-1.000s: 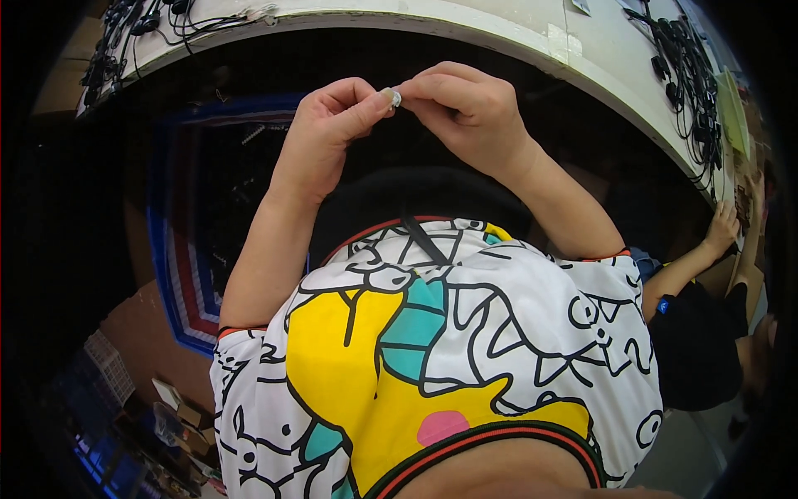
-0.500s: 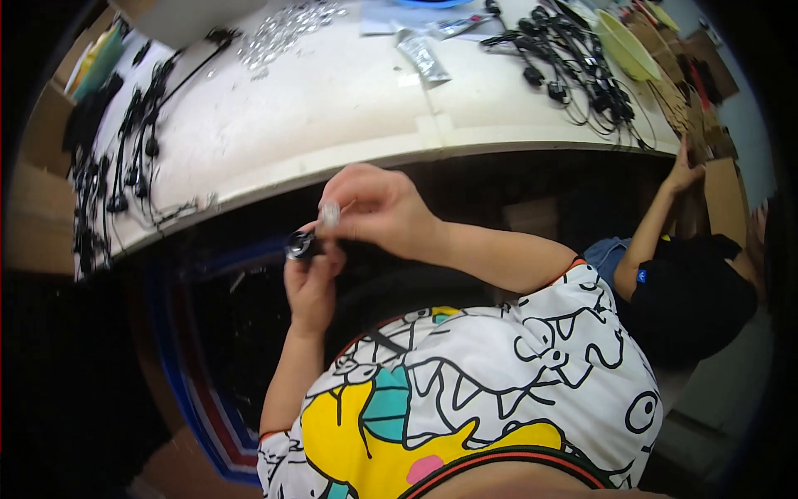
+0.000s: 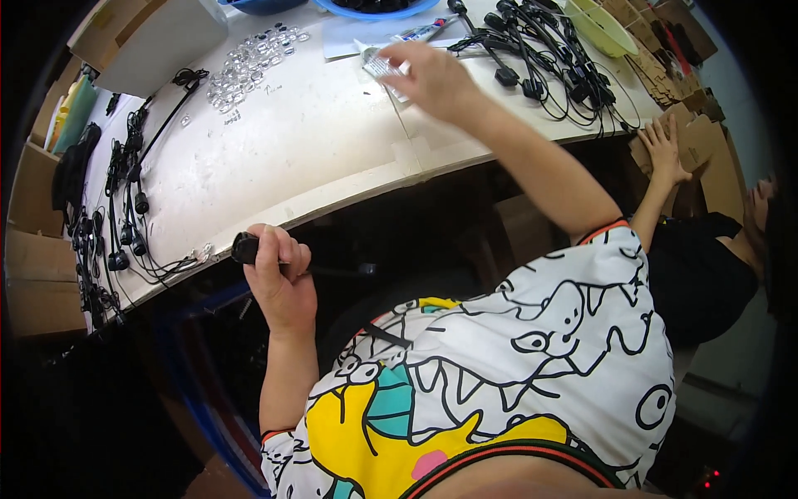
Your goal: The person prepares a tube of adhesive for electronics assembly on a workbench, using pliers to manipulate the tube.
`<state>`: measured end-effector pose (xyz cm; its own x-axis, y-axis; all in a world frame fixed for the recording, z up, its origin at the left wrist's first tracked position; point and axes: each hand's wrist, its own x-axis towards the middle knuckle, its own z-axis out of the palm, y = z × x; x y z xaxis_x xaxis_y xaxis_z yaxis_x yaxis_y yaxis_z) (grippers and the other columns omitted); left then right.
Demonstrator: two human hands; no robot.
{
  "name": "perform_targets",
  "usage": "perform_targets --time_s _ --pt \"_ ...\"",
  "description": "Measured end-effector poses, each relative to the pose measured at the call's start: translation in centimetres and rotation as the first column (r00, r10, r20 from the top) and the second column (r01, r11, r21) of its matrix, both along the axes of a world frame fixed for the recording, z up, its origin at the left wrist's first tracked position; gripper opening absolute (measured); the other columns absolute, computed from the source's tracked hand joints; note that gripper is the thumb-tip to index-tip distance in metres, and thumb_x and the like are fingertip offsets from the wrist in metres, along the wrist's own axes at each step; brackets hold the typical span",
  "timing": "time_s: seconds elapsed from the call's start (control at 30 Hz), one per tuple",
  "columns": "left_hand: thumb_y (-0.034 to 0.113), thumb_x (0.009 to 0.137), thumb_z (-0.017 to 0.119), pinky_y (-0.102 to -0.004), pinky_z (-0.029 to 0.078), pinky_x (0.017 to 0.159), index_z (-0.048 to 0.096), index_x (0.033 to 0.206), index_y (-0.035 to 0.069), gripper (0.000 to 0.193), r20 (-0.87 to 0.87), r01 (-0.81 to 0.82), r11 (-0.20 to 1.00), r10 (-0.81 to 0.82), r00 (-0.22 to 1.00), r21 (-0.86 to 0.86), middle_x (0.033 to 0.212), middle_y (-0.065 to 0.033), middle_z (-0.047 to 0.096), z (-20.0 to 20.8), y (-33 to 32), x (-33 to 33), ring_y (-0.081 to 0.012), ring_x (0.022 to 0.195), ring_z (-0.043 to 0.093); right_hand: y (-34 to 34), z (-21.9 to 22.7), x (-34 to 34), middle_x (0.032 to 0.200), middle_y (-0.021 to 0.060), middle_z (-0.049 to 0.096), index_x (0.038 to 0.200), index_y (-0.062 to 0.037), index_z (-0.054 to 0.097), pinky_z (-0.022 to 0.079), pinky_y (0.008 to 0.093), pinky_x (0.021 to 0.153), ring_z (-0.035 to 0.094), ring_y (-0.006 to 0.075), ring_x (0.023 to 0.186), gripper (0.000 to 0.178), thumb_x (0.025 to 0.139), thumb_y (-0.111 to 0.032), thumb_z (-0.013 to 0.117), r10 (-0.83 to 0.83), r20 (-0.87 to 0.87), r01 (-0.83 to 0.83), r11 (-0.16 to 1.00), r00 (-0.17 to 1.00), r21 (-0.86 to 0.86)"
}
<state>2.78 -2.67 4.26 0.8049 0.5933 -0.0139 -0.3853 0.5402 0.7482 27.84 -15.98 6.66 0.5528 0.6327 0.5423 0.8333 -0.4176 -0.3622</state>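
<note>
Here, left hand [image 3: 283,268] near table edge [image 3: 357,187]

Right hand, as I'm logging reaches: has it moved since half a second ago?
Yes, away from the body: then short of the near edge of the white table, the right hand is now over it, by the silver tube.

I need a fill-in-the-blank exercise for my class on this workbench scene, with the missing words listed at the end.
1. The left hand holds a small part coloured ____.
2. The hand nearest the pale tube is the person's ____ one.
3. In the picture, the clear pieces lie to the ____ of that tube.
4. The basin behind the tube is coloured ____.

Missing words: black; right; left; blue.
</note>
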Motion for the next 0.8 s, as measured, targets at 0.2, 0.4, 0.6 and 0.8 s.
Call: perform_targets --time_s 0.2,0.4,0.6,0.8 --pt "0.013 0.085 0.056 -0.0190 0.021 0.045 0.049 0.099 0.004 0.018 -0.106 0.078 0.978 -0.059 0.993 0.192 0.060 0.0043 0.036 2.0 0.8 0.1 -0.0035 0.046 0.024 0.6 -0.9 5.2 0.082 0.0112 0.062 0.097 0.0015 0.059 0.046 0.0275 0.064 0.057 0.0175 0.067 0.039 0.074 -0.028 0.068 -0.190 -0.410 0.066 0.952 0.892 -0.298" --pt "0.007 0.078 0.063 -0.0166 0.027 0.048 0.060 0.097 0.001 0.020 -0.426 0.181 0.959 -0.074 0.902 0.217 0.069 0.0044 0.048 2.3 1.0 1.9 -0.0022 0.056 0.037 1.6 0.5 -0.6 0.068 0.0021 0.056 0.082 -0.0017 0.059 0.036 0.0179 0.048 0.045 0.0056 0.052 0.021 0.076 -0.021 0.067 0.104 -0.850 -0.062 0.995 0.517 0.084" --pt "0.006 0.075 0.067 -0.0167 0.042 0.065 0.062 0.099 -0.003 0.026 -0.481 0.285 0.888 -0.084 0.873 0.361 0.078 -0.0012 0.059 3.0 0.1 3.3 -0.0052 0.070 0.052 1.7 0.5 -9.1 0.068 0.0031 0.057 0.083 0.0017 0.059 0.039 0.0174 0.049 0.049 0.0048 0.058 0.025 0.075 -0.020 0.069 0.519 -0.775 -0.116 0.850 0.361 0.515" --pt "0.005 0.075 0.067 -0.0159 0.042 0.058 0.064 0.089 -0.003 0.017 -0.399 0.176 0.838 0.053 0.915 0.516 0.071 -0.0002 0.060 1.4 0.5 2.1 -0.0049 0.063 0.052 2.5 -1.5 -10.3 0.081 0.0057 0.062 0.091 0.0036 0.056 0.049 0.0224 0.068 0.061 0.0108 0.076 0.019 0.076 -0.004 0.065 0.602 -0.773 -0.232 0.795 0.200 0.560"
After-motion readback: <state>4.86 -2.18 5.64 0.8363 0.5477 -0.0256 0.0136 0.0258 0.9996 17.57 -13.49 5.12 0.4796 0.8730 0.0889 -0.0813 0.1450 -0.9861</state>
